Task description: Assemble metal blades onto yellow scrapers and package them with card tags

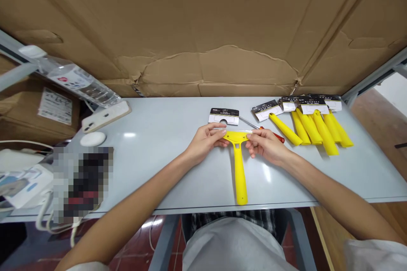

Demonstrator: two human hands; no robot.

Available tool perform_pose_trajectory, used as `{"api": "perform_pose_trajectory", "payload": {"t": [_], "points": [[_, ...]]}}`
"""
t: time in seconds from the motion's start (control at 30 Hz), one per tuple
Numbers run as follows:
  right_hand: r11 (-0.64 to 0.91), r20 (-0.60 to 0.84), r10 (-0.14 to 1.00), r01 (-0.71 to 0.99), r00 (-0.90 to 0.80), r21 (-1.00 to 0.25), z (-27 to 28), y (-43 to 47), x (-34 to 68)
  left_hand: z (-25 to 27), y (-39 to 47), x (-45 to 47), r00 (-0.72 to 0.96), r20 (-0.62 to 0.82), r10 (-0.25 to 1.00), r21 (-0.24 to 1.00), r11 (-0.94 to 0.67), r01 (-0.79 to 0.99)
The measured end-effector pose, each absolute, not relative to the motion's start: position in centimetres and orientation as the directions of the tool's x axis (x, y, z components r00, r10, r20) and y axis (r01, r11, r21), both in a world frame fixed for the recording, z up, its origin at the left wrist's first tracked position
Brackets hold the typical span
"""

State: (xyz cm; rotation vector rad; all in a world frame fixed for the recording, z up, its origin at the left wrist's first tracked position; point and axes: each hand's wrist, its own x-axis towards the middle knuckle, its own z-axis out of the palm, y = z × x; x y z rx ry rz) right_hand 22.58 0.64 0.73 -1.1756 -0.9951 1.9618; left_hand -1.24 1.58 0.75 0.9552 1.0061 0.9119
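Between my two hands is a yellow scraper [240, 173], its handle pointing toward me and its wide head away from me. My left hand [206, 142] pinches the left corner of the head, and my right hand [263, 144] pinches the right corner. Along the far edge of the head runs a thin clear strip, too small to make out well. Just beyond my left fingers lies a black-and-white header card [224, 116]. A screwdriver [280, 136] with a red handle lies behind my right hand, partly hidden by it.
Several yellow scraper handles [327, 135] with black-and-white cards [313, 105] lie at the right back. A phone [106, 116], a white oval object [93, 139] and a water bottle [81, 82] are at the left. Large cardboard [203, 21] walls off the table's far side.
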Motion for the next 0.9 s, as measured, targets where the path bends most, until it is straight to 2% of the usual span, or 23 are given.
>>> {"api": "perform_pose_trajectory", "payload": {"t": [0.2,0.47,0.9], "points": [[-0.540,-0.451,0.803,-0.158,-0.390,-0.827,0.66,0.90,22.54,0.46,1.67,-1.35,0.385,-0.305,0.871,0.923,0.370,-0.105],[-0.532,-0.448,0.810,-0.152,-0.378,-0.833,1.25,0.82,22.46,0.42,1.43,-1.10,0.357,-0.310,0.881,0.934,0.353,-0.060],[-0.539,-0.452,0.800,-0.142,-0.393,-0.830,1.29,0.65,22.47,0.63,1.31,-0.61,0.347,-0.333,0.877,0.918,0.386,-0.093]]}}
